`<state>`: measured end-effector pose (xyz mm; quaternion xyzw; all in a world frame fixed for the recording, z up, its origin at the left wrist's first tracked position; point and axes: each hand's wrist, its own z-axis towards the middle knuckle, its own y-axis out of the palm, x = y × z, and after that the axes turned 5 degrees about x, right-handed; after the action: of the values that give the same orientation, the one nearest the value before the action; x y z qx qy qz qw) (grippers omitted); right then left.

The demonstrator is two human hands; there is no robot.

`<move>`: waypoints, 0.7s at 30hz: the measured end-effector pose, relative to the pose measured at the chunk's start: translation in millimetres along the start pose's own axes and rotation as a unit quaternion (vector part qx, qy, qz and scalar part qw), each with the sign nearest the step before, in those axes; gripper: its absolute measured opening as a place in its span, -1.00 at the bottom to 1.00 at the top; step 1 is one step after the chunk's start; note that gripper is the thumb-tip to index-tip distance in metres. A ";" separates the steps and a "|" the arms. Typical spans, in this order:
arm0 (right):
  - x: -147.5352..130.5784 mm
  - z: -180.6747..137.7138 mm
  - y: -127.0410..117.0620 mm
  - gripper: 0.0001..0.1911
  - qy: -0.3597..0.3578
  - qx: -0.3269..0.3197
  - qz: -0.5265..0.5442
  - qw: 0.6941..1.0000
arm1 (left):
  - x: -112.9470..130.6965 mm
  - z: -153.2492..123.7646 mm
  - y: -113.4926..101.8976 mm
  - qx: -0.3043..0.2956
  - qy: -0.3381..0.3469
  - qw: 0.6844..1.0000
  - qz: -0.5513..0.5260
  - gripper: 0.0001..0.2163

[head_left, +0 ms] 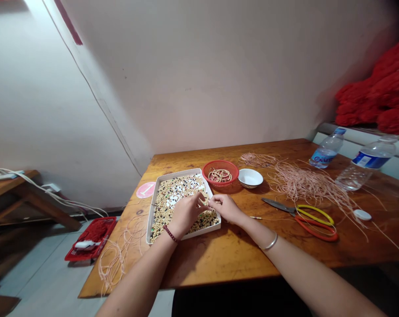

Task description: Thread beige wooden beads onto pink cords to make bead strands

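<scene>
A shallow white tray (pixel 215 227) full of small beige, black and white beads (pixel 162 215) sits on the wooden table. Above its right side is my left hand (pixel 188 211), fingertips pinched together; what they hold is too small to make out. My right hand (pixel 225 208) is closed at the tray's right edge, thumb and forefinger almost meeting my left fingertips. A thin cord strung with a few beads (pixel 256 217) trails out to the right from beneath my right wrist, and my right fingers seem to grip its hidden end.
Behind the tray stand a red basket (pixel 237 172) with beaded strands and a white bowl (pixel 250 178). Scissors (pixel 301 218), a heap of pink cords (pixel 301 180) and two plastic bottles (pixel 327 147) are on the right. Loose cords (pixel 115 259) hang over the left edge.
</scene>
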<state>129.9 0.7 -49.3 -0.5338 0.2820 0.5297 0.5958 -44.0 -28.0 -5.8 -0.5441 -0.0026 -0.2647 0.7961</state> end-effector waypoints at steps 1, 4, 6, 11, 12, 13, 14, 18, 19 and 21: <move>2.0 1.6 -0.1 -0.70 0.008 0.028 0.001 1.000 | -0.3 -0.1 -0.5 -0.005 -0.011 1.000 0.014 -0.80; 11.5 8.2 -0.7 -0.69 0.030 0.110 0.014 0.993 | -0.9 -0.8 -1.3 -0.047 -0.037 0.997 0.041 -0.79; 17.5 12.1 -1.2 -0.67 0.044 0.134 0.034 0.989 | -1.0 -1.3 -0.7 -0.098 -0.022 0.995 0.023 -0.76; 21.0 13.0 -1.5 -0.55 0.044 0.141 0.023 0.989 | -1.0 -1.1 2.7 -0.172 0.046 0.983 -0.046 -0.85; 20.0 11.6 -1.4 -0.53 0.038 0.141 0.004 0.989 | -1.0 -0.9 3.1 -0.173 0.042 0.983 -0.045 -0.86; 18.8 10.0 -1.3 -0.51 0.032 0.140 -0.016 0.989 | -1.1 -0.5 3.3 -0.171 0.032 0.984 -0.040 -0.86; 17.3 8.3 -1.3 -0.50 0.026 0.140 -0.035 0.989 | -1.2 -0.1 3.4 -0.167 0.019 0.985 -0.036 -0.86; 10.5 2.2 -1.6 -0.51 0.001 0.136 -0.104 0.985 | -2.8 1.5 3.1 -0.138 -0.012 0.990 -0.036 -0.85; 8.7 1.1 -1.8 -0.51 -0.004 0.133 -0.117 0.984 | -3.5 1.8 3.1 -0.124 -0.014 0.991 -0.037 -0.85; 5.7 -0.3 -2.0 -0.52 -0.013 0.123 -0.134 0.983 | -5.0 2.5 3.3 -0.090 -0.014 0.995 -0.038 -0.86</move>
<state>133.4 2.6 -53.9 -0.4825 0.2631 0.4132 0.7262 -46.2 -22.9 -9.1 -0.6166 -0.0105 -0.2869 0.7330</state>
